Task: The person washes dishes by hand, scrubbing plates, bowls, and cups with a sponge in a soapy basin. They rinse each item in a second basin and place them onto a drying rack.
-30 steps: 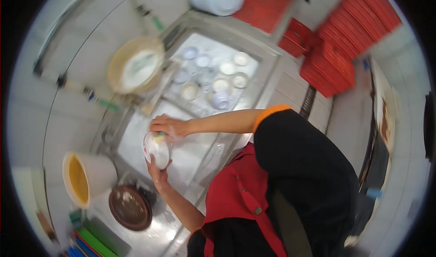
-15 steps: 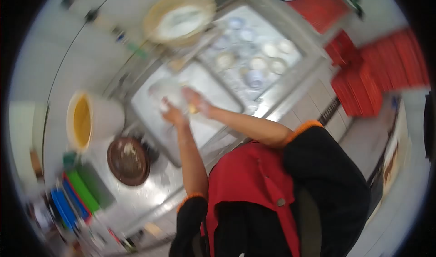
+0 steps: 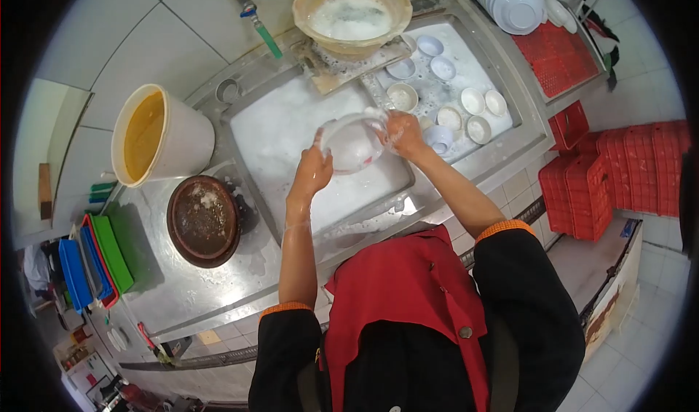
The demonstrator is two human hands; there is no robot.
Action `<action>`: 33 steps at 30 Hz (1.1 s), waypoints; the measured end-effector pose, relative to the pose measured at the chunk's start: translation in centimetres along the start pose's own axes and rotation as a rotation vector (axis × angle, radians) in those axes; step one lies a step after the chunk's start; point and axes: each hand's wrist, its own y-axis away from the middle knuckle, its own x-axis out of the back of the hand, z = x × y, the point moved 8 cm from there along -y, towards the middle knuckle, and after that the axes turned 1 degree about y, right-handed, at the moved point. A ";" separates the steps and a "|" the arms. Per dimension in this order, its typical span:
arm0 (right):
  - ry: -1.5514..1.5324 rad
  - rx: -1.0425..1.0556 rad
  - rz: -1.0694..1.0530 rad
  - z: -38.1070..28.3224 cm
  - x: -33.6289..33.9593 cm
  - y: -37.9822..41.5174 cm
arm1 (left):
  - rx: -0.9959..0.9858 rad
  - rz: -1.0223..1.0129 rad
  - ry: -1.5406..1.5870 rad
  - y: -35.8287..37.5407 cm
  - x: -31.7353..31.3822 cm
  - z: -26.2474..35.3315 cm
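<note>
We hold the soapy bowl (image 3: 352,144) over the suds-filled sink (image 3: 291,132): left hand (image 3: 312,172) at 7 o'clock, right hand (image 3: 404,135) at 3 o'clock, fingers pinching the rim. Risk: wet foam weakens our grip; the bowl could slip and chip.

One bucket (image 3: 162,135), one brown pot (image 3: 203,220), one foam basin (image 3: 352,13), two sinks (image 3: 277,132).
</note>
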 end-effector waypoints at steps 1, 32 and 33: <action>0.097 -0.036 -0.058 0.6 -0.4 0.6 | -0.110 -0.058 -0.109 0.1 0.1 2.4; -0.154 0.035 0.047 7.3 8.0 -22.8 | 0.814 -0.291 -0.495 2.7 -13.2 -35.6; -0.188 0.016 -0.093 6.3 4.6 -24.2 | 0.800 -0.299 -0.484 2.7 -12.7 -35.9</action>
